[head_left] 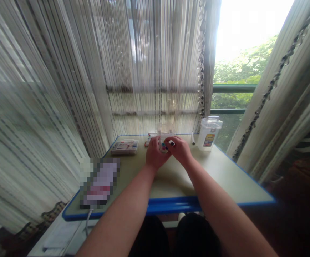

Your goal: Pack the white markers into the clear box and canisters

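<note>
A small clear plastic box (164, 150) stands at the middle of the table's far half, its see-through lid (166, 127) raised at the back. Small round pieces in red, teal, dark blue and other colours lie inside; they are too small to name. My left hand (155, 156) is wrapped round the box's left and near side. From the right, my right hand (181, 149) reaches over the box, its fingers pinched together at the coloured pieces. What those fingertips hold, if anything, cannot be made out.
Several marker pens (147, 144) lie behind my left hand. A flat clear case (125, 147) sits at the far left. A white marker (193, 138) and a tall lidded container (209, 134) stand at the right. A pixelated device (101, 184) with a cable lies near left.
</note>
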Demonstrator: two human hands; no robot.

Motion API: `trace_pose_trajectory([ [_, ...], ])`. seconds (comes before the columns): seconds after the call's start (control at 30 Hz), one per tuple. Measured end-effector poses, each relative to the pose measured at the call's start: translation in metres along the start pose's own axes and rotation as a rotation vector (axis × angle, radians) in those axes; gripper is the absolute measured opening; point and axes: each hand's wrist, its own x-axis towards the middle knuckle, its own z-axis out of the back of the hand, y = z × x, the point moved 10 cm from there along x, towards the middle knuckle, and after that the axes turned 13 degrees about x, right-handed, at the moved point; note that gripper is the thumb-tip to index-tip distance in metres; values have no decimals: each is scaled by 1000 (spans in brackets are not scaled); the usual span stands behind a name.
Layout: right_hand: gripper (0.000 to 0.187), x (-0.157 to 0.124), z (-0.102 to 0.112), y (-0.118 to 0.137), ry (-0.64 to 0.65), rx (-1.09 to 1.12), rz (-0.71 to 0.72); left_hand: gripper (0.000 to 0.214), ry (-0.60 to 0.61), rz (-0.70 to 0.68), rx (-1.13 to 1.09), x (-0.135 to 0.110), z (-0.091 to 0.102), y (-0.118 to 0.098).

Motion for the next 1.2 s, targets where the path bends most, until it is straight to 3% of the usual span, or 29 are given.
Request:
trace_pose_trajectory([
  [0.2,19,0,-6,-11,49,35,-50,59,12,2,5,-1,-2,1],
  [0.6,19,2,-10,-12,98,132,22,62,10,9,17,-3,-3,4],
  [1.2,21,2,-6,-9,89,15,16,63,-27,-51,34,-2,3,-5],
])
